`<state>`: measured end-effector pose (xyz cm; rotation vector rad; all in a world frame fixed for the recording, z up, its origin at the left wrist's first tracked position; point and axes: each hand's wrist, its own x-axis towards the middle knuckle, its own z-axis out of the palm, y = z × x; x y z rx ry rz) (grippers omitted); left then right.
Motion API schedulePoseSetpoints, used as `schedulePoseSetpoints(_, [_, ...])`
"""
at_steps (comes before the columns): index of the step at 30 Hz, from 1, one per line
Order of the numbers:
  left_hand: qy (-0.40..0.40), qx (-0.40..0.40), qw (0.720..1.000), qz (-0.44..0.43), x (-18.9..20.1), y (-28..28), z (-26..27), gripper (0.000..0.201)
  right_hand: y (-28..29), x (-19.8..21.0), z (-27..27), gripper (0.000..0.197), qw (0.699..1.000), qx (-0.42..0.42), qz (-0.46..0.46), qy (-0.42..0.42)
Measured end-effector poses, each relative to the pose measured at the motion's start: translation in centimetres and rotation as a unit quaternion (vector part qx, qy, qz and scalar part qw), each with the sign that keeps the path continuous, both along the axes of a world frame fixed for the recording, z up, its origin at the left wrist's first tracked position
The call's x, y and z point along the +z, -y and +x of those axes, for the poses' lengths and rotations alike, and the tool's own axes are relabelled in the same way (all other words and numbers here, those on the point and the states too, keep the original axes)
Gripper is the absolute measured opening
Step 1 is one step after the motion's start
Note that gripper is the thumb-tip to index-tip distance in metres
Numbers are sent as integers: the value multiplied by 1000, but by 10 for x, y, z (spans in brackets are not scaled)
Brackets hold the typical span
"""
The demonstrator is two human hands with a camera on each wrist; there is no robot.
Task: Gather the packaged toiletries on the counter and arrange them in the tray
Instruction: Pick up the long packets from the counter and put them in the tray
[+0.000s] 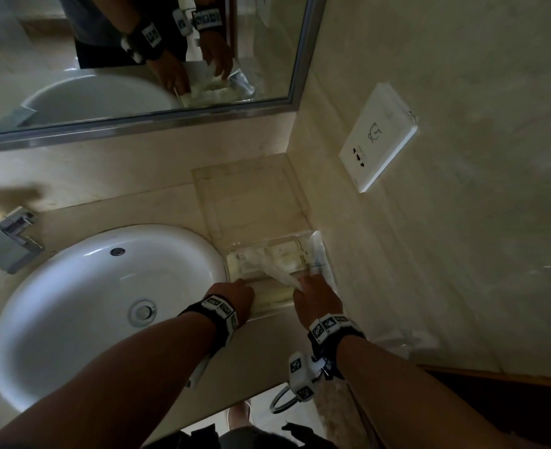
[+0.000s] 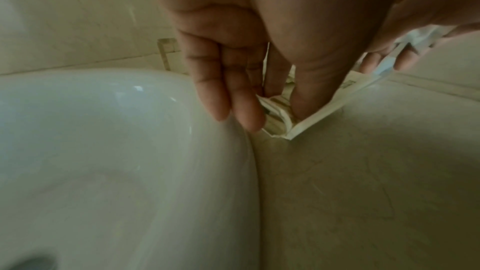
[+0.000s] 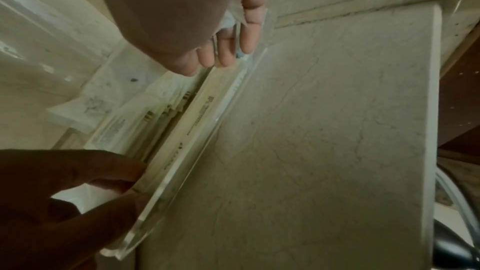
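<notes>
A clear acrylic tray (image 1: 269, 312) stands on the counter between the sink and the right wall. Several pale packaged toiletries (image 1: 284, 259) lie inside it. My left hand (image 1: 246, 286) is at the tray's near left corner. Its thumb and fingers (image 2: 249, 122) pinch the ends of the packets (image 2: 275, 122) there. My right hand (image 1: 301, 283) is at the near right corner and grips a long clear-wrapped packet (image 1: 274, 268) that slants over the tray. In the right wrist view its fingers (image 3: 226, 52) curl round that thin packet above the tray wall (image 3: 187, 167). Another wrapped packet (image 1: 319, 254) lies along the tray's right side.
The white sink (image 1: 105, 303) touches the tray's left side, with a faucet (image 1: 8, 234) at far left. A clear acrylic piece (image 1: 251, 196) leans in the back corner. A wall socket plate (image 1: 377, 137) is to the right. A towel ring (image 1: 280, 400) hangs below the counter edge.
</notes>
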<state>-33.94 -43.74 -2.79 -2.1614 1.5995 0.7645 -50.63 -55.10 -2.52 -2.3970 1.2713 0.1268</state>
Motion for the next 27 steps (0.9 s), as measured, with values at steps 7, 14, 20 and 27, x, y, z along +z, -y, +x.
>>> schedulePoseSetpoints(7, [9, 2, 1000, -25, 4, -3, -1, 29, -10, -1, 3, 15, 1000, 0, -24, 17])
schedulePoseSetpoints(14, [-31, 70, 997, -21, 6, -1, 1, 31, -5, 2, 17, 19, 995, -9, 39, 90])
schedulePoseSetpoints(20, [-103, 135, 985, -41, 11, 10, 9, 25, 3, 12, 29, 17, 995, -19, 60, 77])
schedulePoseSetpoints(27, [-128, 212, 966, -70, 8, 4, 23, 26, 15, 12, 9, 12, 996, -41, 55, 59])
